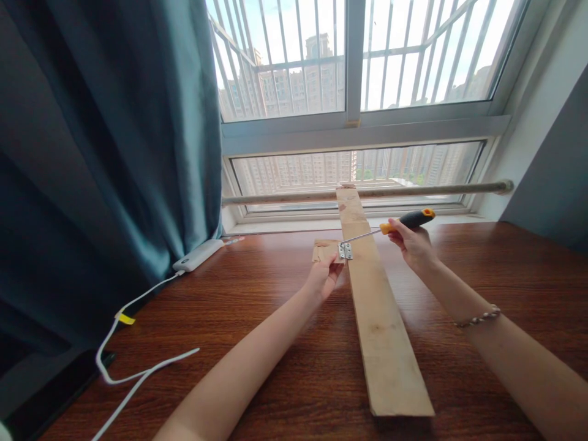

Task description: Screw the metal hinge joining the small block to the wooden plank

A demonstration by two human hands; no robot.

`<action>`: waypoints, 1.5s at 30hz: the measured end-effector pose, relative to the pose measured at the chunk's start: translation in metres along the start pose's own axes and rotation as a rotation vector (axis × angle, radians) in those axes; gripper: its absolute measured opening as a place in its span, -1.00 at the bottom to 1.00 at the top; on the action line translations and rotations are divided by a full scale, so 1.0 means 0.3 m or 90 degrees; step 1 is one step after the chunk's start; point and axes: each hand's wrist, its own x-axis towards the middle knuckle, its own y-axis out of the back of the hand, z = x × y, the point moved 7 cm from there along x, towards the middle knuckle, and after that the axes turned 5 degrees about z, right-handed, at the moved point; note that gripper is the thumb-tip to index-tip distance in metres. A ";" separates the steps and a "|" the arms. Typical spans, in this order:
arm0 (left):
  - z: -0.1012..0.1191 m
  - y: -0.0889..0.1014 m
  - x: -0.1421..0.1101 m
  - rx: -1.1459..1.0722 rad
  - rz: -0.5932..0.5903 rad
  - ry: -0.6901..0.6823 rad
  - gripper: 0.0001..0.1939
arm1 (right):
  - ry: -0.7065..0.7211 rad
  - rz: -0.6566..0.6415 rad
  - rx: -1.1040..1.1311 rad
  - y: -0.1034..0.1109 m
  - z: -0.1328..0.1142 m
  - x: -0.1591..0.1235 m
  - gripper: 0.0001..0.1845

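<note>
A long wooden plank point(383, 318) lies on the table, its far end by the window rail. Against its left side sits a small wooden block point(324, 250), and a silver hinge point(345, 251) spans the two. My left hand point(325, 277) is closed on the near edge of the small block, beside the hinge. In my right hand point(411, 242) is a screwdriver point(413, 218) with a black and yellow handle. Its shaft slants down to the left, and the tip is at the hinge's upper left part. The screw under the tip is too small to make out.
A white power strip point(199, 256) lies at the left, with a white cable point(110, 343) looping across the table point(257, 318). A dark blue curtain point(184, 122) hangs at the left. A horizontal rail point(422, 190) crosses before the barred window.
</note>
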 end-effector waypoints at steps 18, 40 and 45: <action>-0.003 0.006 -0.002 0.028 0.009 -0.005 -0.79 | 0.061 -0.189 0.016 -0.105 -0.076 -0.079 -0.69; 0.008 0.000 -0.006 0.031 0.018 -0.023 -0.78 | 0.325 -0.061 -0.250 -0.096 -0.147 -0.188 -0.70; 0.010 -0.001 -0.009 0.016 0.017 -0.021 -0.75 | 0.317 -0.026 -0.222 -0.081 -0.173 -0.181 -0.71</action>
